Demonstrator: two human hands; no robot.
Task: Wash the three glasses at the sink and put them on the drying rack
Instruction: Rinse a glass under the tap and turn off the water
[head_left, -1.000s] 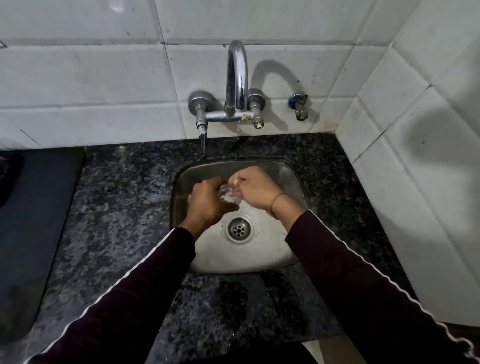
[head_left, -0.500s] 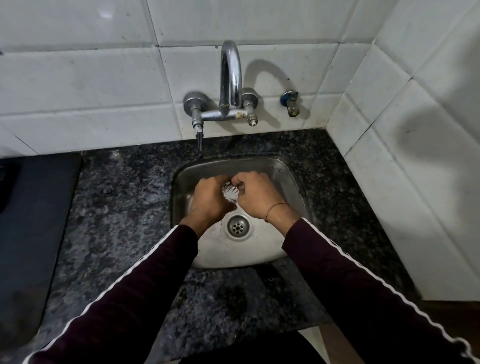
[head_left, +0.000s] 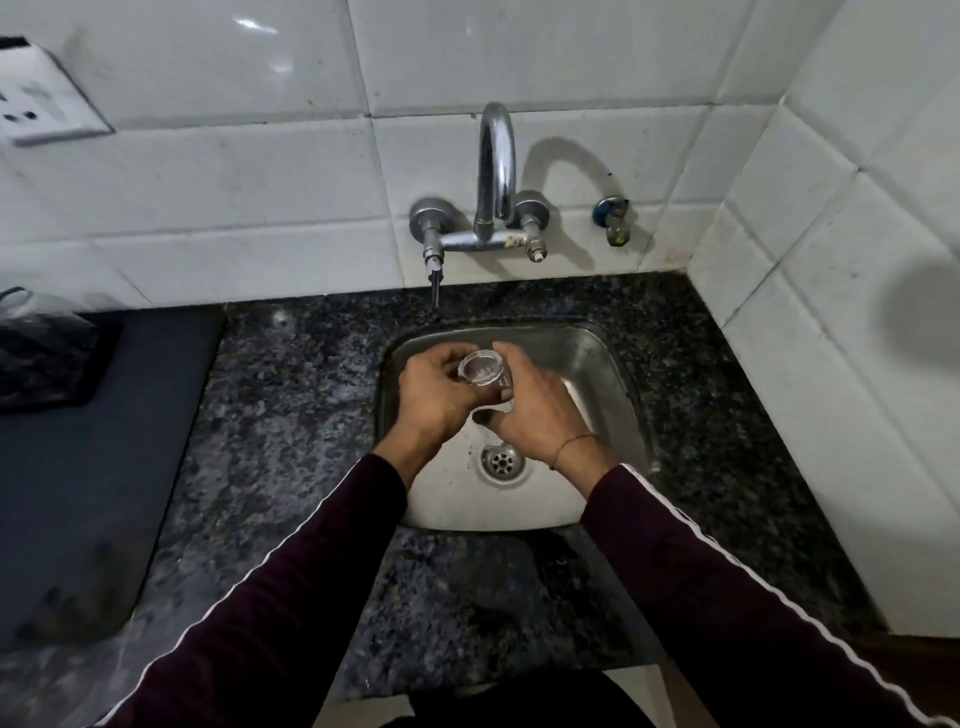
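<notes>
Left hand (head_left: 434, 397): fingers curled round the glass (head_left: 484, 370), gripping its left side.
Right hand (head_left: 535, 402): curled against the glass's right side, fingers wrapped behind and under it.
Glass: small, clear, clasped between both hands, tilted, one round end facing up.
Sink (head_left: 613, 379): steel basin directly beneath the hands; drain (head_left: 502, 460) just below the wrists.
Tap (head_left: 493, 171): on the tiled wall beyond the hands.
Worktop (head_left: 291, 415): dark speckled stone around the sink.
Mat (head_left: 78, 467): dark, far off the left hand's side.
</notes>
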